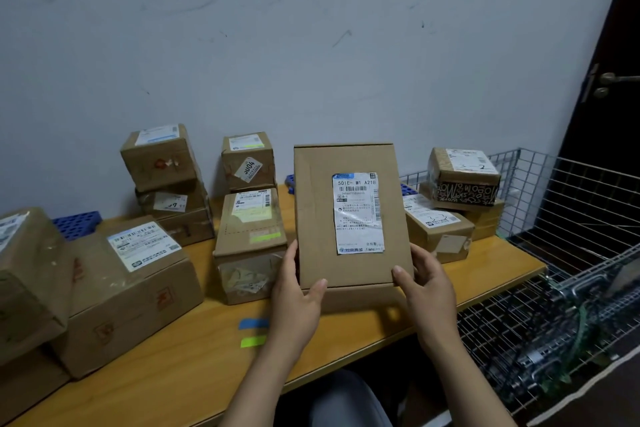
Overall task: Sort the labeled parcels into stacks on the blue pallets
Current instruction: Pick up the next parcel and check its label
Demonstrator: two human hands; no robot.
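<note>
A flat brown parcel [318, 218] with a white shipping label facing me stands tilted up above the wooden table [194, 360]. My left hand [298, 291] grips its lower left corner, thumb on the front face. Gripping the lower right corner is my right hand [424, 281]. Stacks of labeled parcels sit behind: one at the back left [166, 180], one in the middle [247, 204], one at the right [460, 191]. Bits of blue pallet [78, 224] show under the stacks; another blue pallet [408, 189] peeks out at the right.
Two large boxes [128, 291] crowd the table's left end. Blue and green tape strips [252, 333] are stuck near the front edge. A wire mesh cage cart [571, 253] stands to the right of the table. A dark door [609, 80] is at the far right.
</note>
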